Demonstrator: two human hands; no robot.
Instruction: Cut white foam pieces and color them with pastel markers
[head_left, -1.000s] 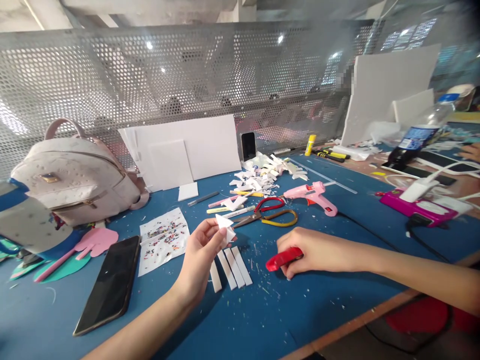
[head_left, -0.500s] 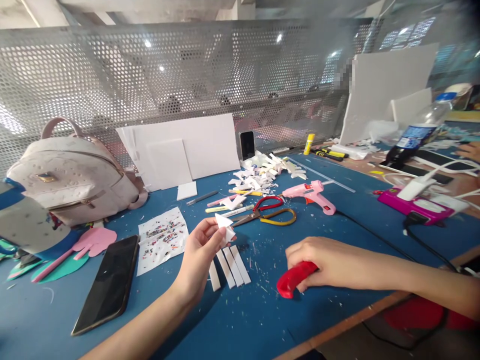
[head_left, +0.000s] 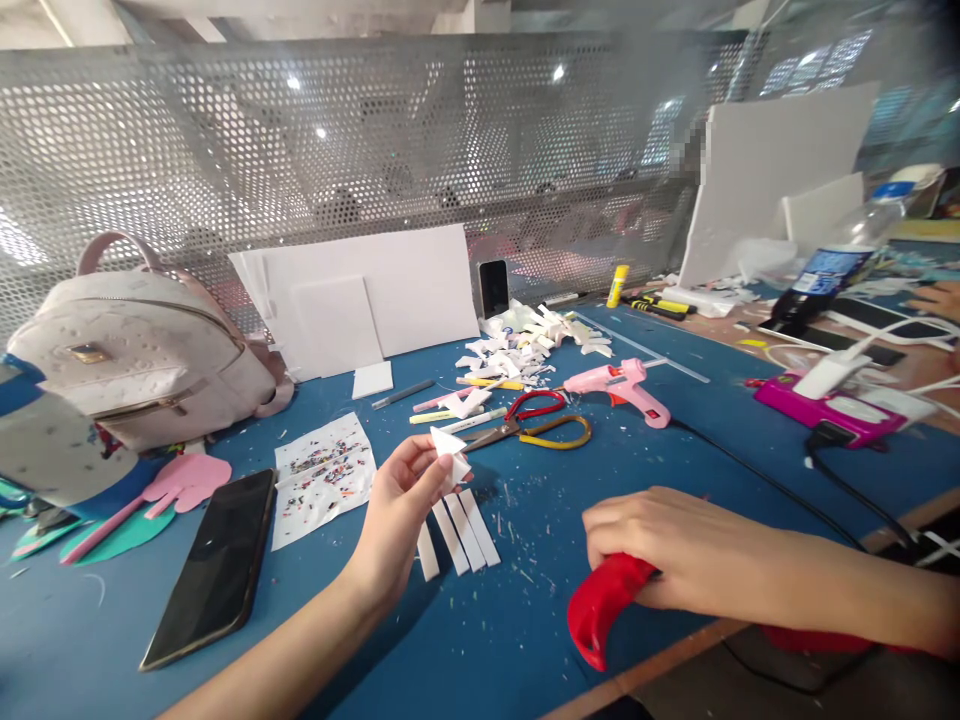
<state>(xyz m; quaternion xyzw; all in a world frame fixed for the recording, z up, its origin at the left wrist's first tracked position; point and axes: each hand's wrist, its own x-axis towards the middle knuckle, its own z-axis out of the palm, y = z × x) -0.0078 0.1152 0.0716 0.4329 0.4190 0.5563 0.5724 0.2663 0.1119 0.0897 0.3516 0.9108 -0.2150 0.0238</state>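
Observation:
My left hand [head_left: 397,505] is raised over the blue table [head_left: 525,640] and pinches a small white foam triangle [head_left: 448,447] between its fingertips. Just below it lie three white foam strips [head_left: 457,534] side by side. My right hand [head_left: 660,545] rests near the table's front edge, fingers curled over a red cutter [head_left: 600,610] that points down and left.
A black phone [head_left: 214,565] lies left of my left arm beside a speckled paper sheet [head_left: 324,478]. Scissors [head_left: 536,428], a pink glue gun [head_left: 622,388], pens and white scraps [head_left: 525,345] lie further back. A backpack [head_left: 142,345] and white boards [head_left: 360,300] stand against the mesh wall.
My right hand has drawn the red cutter back toward the table's front edge and to the right. My left hand has kept the foam triangle in the same place.

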